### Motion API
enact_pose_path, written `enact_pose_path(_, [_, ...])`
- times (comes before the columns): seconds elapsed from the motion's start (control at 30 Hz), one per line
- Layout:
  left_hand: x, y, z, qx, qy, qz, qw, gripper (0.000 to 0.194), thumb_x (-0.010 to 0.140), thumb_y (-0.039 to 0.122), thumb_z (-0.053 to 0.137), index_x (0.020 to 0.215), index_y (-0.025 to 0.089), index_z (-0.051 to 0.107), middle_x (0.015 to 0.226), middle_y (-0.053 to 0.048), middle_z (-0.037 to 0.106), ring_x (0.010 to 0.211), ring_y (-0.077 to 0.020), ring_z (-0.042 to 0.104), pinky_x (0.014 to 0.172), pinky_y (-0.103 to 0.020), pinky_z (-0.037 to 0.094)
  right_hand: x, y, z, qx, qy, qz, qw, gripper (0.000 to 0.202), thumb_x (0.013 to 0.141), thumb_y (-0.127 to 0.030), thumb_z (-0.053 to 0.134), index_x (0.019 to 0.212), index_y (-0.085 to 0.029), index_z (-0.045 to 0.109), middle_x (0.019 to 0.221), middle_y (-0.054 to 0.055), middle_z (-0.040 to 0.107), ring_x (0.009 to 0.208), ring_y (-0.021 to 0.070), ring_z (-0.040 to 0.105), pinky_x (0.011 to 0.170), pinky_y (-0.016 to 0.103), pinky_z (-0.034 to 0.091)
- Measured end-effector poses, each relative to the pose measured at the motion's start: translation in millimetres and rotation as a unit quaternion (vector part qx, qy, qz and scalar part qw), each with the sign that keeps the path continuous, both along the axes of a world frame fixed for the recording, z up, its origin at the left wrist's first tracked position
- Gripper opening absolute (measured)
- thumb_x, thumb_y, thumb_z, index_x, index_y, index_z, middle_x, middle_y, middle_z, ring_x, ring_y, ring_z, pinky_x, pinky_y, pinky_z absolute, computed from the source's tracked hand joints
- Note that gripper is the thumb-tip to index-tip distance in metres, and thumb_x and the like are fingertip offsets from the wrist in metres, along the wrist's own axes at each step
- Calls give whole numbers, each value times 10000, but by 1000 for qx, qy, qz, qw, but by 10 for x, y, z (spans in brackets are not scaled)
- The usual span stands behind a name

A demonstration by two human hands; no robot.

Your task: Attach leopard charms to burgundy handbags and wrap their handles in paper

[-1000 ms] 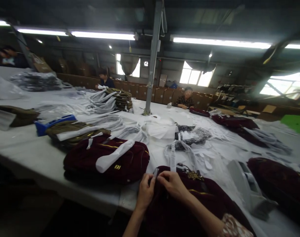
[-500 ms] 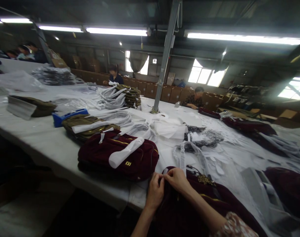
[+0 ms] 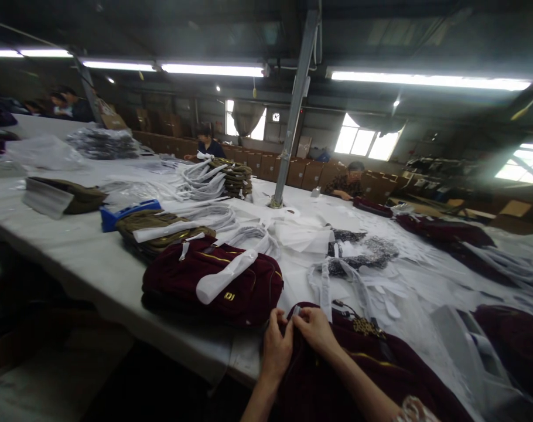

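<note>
A maroon fabric bag (image 3: 363, 357) with a gold zip lies in front of me, its handles wrapped in white covering. At the bag's left end my left hand (image 3: 277, 346) and my right hand (image 3: 315, 332) meet, fingers closed in a pinch. A small pale translucent strip (image 3: 296, 311) shows between the fingertips; which part of the bag it touches is hidden. Dark cords and a round gold, patterned charm (image 3: 366, 326) lie on the bag's top. Just left of my hands rests another maroon bag (image 3: 249, 281) with a white-wrapped handle part across it.
Olive bags (image 3: 161, 225), a blue tape dispenser (image 3: 128, 212) and a stack of olive bags (image 3: 235, 179) lie to the left. A metal post (image 3: 290, 129) rises from the white table (image 3: 95, 246). A grey dispenser (image 3: 472, 346) stands right. Two people work across the table.
The view has tilted slightly, so everything sits a little lower. My hands stay together at the bag's end, and the pale strip shows more clearly between the fingers.
</note>
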State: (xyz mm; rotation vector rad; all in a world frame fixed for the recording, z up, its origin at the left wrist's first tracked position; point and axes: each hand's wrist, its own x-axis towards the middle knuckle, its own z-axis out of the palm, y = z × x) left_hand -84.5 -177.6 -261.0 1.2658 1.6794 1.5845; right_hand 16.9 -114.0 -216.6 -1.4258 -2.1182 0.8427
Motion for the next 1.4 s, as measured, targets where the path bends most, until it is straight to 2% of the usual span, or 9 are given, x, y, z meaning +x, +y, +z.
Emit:
enact_pose_path(0.07, [15,-6,-19,3,6,18,1000,228,841,307,445,1032,191,491,842,-41,560,826,-196,569,787,-325,425,-1,-13,-13,2,4,-3,1000,271,739,-294,488,543,-130,579,447,-29,473,425,87,397,410,193,248])
enact_pose_path(0.2, [6,6,-49,25,42,-27,998,195,865,255,380,888,199,565,893,-62,558,886,-195,548,824,-335,414,33,-6,2,18,13,20,1000,286,745,-308,505,519,-141,555,457,-41,444,452,91,393,439,202,257])
enact_pose_path(0.53, [-122,27,-42,9,38,-92,995,203,869,294,395,749,190,522,769,-15,523,767,-155,537,739,-272,427,135,138,172,24,46,186,981,255,757,-280,555,535,-154,571,482,-51,444,515,102,417,490,198,283])
enact_pose_path(0.6, [-82,20,-58,14,37,-58,998,185,868,284,394,762,186,508,773,-19,519,777,-159,537,753,-280,421,163,145,191,39,56,154,986,274,786,-300,522,568,-156,606,514,-28,518,543,128,475,523,215,337])
enact_pose_path(0.77, [-3,14,-97,24,47,-9,999,165,868,265,382,822,184,518,805,-43,540,797,-179,546,756,-308,417,238,21,195,89,95,-19,991,257,811,-295,466,859,-144,669,809,76,685,746,216,602,723,302,438])
enact_pose_path(0.87, [-9,10,-88,12,53,-11,998,166,869,275,385,837,185,522,818,-51,547,804,-188,550,754,-320,421,175,-119,181,50,111,-11,992,252,769,-240,492,941,-154,655,843,71,693,744,207,619,706,284,455])
enact_pose_path(1.07, [-29,-6,-102,32,57,-26,998,175,872,261,370,833,190,525,823,-52,545,810,-187,551,761,-323,433,-27,-214,145,41,93,37,994,173,712,-150,489,757,-164,654,694,25,668,668,178,605,635,249,428])
enact_pose_path(1.27, [-29,15,-139,22,50,-10,998,199,858,276,403,784,186,564,797,-52,585,802,-197,579,756,-331,451,12,-173,58,25,165,37,985,139,753,-225,526,772,-169,652,745,22,676,709,176,608,658,242,435])
enact_pose_path(1.4, [-56,14,-113,-10,1,-6,1000,248,827,321,469,971,163,595,954,-93,646,916,-221,603,823,-348,467,27,-212,45,33,187,39,981,143,778,-216,510,772,-172,646,740,14,669,711,168,601,662,235,433])
